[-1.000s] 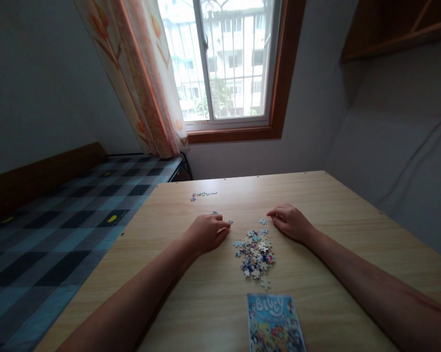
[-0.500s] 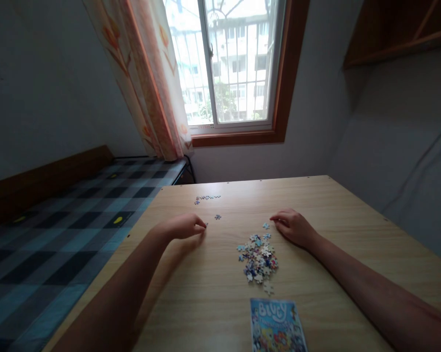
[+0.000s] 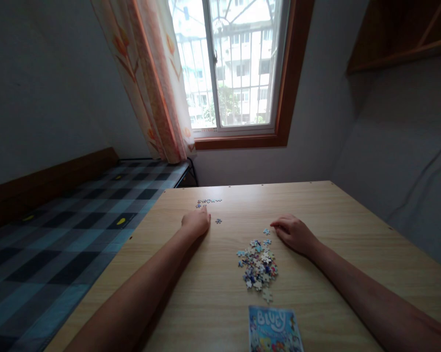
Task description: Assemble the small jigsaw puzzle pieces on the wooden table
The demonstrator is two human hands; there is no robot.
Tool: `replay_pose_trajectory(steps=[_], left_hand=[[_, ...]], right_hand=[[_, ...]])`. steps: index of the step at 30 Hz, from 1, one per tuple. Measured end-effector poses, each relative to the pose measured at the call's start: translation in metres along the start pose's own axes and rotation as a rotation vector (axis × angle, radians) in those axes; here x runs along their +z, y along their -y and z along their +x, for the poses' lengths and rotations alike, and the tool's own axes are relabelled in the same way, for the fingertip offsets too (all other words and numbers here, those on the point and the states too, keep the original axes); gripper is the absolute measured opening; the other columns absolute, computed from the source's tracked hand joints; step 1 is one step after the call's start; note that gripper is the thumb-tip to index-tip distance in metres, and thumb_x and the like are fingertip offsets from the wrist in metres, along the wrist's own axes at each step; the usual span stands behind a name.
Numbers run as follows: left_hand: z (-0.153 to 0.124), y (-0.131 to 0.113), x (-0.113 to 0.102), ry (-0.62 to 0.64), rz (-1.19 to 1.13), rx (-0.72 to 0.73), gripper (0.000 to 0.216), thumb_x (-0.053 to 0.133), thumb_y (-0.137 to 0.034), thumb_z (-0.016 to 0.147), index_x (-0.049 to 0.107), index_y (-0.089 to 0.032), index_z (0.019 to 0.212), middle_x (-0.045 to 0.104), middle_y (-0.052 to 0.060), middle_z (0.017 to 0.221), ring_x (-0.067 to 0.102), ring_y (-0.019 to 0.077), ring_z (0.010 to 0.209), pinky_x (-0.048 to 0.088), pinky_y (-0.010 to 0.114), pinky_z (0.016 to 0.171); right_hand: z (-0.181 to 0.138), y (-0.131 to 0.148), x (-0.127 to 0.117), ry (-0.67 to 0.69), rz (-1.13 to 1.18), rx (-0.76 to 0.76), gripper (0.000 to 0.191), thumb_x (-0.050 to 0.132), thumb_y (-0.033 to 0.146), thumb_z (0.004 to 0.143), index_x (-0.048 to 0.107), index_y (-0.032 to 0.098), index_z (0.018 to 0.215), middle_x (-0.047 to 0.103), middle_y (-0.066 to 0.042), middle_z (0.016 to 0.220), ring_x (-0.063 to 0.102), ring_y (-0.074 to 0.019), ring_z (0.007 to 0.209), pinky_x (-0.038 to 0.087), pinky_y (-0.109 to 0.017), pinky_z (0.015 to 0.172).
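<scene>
My left hand lies on the wooden table, stretched toward the far left. Its fingers are curled together, and their tips touch a short row of joined puzzle pieces. What they hold, if anything, is hidden. A single loose piece lies just right of that hand. My right hand rests knuckles-up with bent fingers beside one blue piece. Nothing shows in it. A pile of loose puzzle pieces lies between my forearms.
A blue picture card with cartoon figures lies at the table's near edge. A bed with a checked blue cover adjoins the table on the left. Behind are a window, an orange curtain and a wooden shelf.
My left hand moved from beside the pile leftward and then away from me, up to the joined row. The right hand stayed in place. The view tilted slightly.
</scene>
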State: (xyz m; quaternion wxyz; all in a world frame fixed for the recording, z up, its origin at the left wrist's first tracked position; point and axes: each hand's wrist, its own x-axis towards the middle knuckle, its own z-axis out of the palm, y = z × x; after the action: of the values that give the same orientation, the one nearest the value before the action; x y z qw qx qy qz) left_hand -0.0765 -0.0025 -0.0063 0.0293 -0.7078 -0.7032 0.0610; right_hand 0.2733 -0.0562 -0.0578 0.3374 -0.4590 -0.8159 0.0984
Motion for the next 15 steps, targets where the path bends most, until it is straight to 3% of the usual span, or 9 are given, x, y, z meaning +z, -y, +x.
replay_pose_trajectory(steps=[15], left_hand=[[-0.009,-0.005,0.007,-0.094,-0.023,-0.054,0.055,0.032,-0.041,0.099,0.047,-0.016,0.145,0.072,0.018,0.113,0.069,0.0318,0.098,0.052,0.041,0.080]], right_hand=[[-0.001,0.000,0.001,0.015,0.005,0.007,0.021,0.055,0.017,0.087,0.075,0.022,0.093,0.073,-0.007,0.090,0.064,-0.0235,0.089,0.049,-0.038,0.083]])
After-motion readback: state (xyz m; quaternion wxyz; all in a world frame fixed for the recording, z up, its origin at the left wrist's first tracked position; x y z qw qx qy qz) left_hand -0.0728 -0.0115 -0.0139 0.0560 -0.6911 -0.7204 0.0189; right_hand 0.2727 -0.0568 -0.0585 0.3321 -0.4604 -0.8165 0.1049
